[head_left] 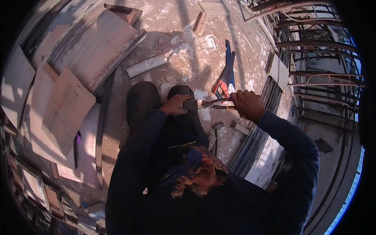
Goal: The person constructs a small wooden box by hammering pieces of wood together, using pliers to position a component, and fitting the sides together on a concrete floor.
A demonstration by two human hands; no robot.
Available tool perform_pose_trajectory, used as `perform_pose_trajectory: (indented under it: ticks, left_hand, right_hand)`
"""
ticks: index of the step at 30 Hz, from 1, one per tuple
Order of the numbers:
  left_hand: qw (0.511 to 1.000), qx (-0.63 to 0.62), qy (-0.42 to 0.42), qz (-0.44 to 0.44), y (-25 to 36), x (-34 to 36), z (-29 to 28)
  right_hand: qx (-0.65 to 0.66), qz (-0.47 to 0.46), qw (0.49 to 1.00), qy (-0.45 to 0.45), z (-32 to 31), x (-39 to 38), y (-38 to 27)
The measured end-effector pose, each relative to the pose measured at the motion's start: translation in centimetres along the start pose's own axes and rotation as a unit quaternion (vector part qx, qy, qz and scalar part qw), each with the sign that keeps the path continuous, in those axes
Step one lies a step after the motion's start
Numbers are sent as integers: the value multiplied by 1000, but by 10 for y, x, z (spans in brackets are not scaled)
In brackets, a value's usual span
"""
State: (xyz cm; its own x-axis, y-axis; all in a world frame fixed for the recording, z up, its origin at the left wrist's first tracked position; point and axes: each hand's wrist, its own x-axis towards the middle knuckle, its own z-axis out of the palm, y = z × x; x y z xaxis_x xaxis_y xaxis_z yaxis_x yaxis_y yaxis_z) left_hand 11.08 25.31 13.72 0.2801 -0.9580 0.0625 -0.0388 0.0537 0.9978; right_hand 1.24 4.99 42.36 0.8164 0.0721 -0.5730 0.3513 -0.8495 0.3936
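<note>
My left hand (pixel 176 104) grips a short pale wooden piece (pixel 193 104) over my right knee. My right hand (pixel 247 104) is closed on a pair of pliers (pixel 224 103), whose jaws sit at the right end of that piece. Just beyond the pliers lie two saws, one with an orange handle (pixel 223 85) and one with a blue blade (pixel 227 49). A hammer (pixel 217 127) rests on the floor to the right of my legs. Whatever the plier jaws grip is too small to make out.
Stacked plywood panels (pixel 90 47) cover the left side of the dusty floor (pixel 184 55). Loose offcuts (pixel 145 65) lie ahead of my knees. On the right are a long stack of thin strips (pixel 254 133) and rusty metal frames (pixel 317 45).
</note>
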Motion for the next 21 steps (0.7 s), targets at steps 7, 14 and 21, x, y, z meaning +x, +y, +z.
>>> perform_pose_trajectory:
  ticks: [7,14,21]
  left_hand:
    - [996,23,58,56,-7,-15,7]
    - [998,67,1,-12,21,-32,3]
    - [981,47,180,52,-3,-38,29]
  right_hand:
    - [373,-73,874,-302,30,5,6]
    - [546,115,673,-485,-4,11,-18]
    - [480,100,791,-366,14,-23,-60]
